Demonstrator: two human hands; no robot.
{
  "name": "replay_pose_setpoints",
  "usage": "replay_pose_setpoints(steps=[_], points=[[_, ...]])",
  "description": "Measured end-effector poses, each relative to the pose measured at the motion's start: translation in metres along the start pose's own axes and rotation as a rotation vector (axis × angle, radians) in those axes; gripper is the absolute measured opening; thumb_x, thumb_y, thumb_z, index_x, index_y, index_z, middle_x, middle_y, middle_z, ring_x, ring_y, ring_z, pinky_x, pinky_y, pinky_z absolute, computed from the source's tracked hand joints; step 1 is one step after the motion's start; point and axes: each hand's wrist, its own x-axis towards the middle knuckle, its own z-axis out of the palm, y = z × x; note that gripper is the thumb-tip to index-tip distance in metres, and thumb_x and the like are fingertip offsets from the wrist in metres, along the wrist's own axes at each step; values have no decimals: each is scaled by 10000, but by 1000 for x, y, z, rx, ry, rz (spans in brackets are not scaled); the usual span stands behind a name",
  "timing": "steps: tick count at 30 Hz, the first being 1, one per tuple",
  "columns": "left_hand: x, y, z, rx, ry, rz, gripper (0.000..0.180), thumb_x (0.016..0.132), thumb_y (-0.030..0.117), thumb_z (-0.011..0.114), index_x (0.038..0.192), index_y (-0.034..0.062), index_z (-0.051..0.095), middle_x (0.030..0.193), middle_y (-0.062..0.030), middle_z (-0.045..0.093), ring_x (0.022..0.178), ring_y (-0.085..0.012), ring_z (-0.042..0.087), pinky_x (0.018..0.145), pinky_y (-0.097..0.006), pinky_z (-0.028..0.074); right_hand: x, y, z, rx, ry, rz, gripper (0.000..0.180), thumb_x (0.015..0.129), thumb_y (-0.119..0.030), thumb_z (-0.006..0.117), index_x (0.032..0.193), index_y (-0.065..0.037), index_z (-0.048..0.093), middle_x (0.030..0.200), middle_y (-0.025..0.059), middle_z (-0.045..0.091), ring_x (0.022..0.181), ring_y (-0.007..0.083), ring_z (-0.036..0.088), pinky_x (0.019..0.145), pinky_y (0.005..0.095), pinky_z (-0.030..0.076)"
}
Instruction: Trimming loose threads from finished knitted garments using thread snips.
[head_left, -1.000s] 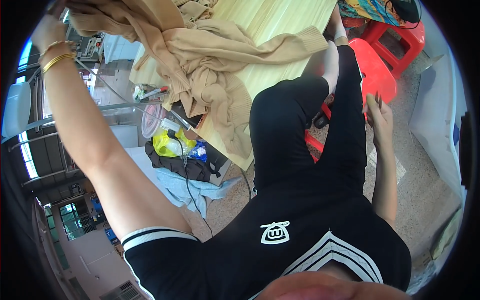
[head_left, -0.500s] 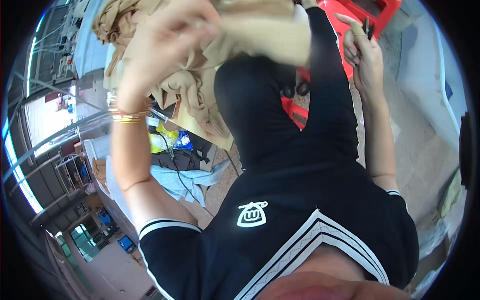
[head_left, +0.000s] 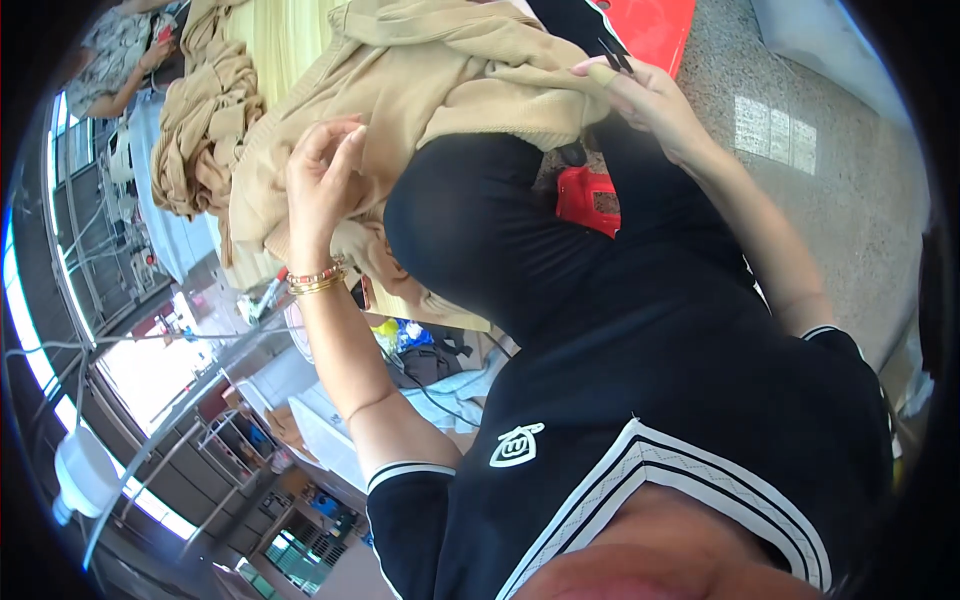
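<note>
A tan knitted garment [head_left: 400, 85] lies spread over the pale table edge and my dark-clothed left thigh. My right hand [head_left: 650, 108] is closed around thread snips [head_left: 616, 60], whose two dark prongs point up past the fingers. Its thumb and index finger also meet the garment's right end; whether they grip the cloth is hard to tell. Over the left part of the garment, my left hand [head_left: 322, 175] is raised with bent fingers, thumb and index tips close together. Anything pinched there is too small to make out.
More bunched tan knitwear [head_left: 205, 130] is heaped at the far left. A red plastic stool [head_left: 645, 35] stands beyond my right hand, and another red plastic piece [head_left: 585, 198] shows between my legs. Below the table are a light blue cloth [head_left: 450, 395] and a cable. Another person's arm [head_left: 125, 90] appears upper left.
The garment, blurred in the air before, now rests over my thigh. My left hand has come down and nearer; my right hand has moved left to the garment's end. The view has turned.
</note>
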Motion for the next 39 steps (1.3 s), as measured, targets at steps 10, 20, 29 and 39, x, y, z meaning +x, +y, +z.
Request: replay_pose_setpoints(steps=[10,20,29,39], points=[[101,-71,-60,1138,182,-355,513,889,421,601,1295,108,609,1286,-208,600,1221,-366,550,1052,-504,403,-12,4,-17,-103,87,12,307,995,-272,568,1208,-71,660,616,-150,345,498,-31,267,455,184,172],[55,-119,-129,776,260,-81,251,877,255,698,992,32,683,838,-137,689,759,-272,648,743,-381,509,-8,-4,-13,-81,57,32,276,980,-251,590,1167,-64,667,609,-145,348,482,-24,252,447,189,162],[-24,119,-11,464,255,590,145,800,6,666,920,87,653,855,-77,622,678,-272,627,600,-339,502,6,-94,70,-114,-291,-535,759,806,-104,706,1474,42,375,687,-77,402,635,27,364,610,193,269],[-88,83,13,222,85,361,209,758,48,782,923,9,659,811,-77,618,666,-202,607,576,-281,471,0,-84,93,-388,-551,-340,145,808,-47,761,855,-38,624,786,-53,579,686,27,501,607,215,399]])
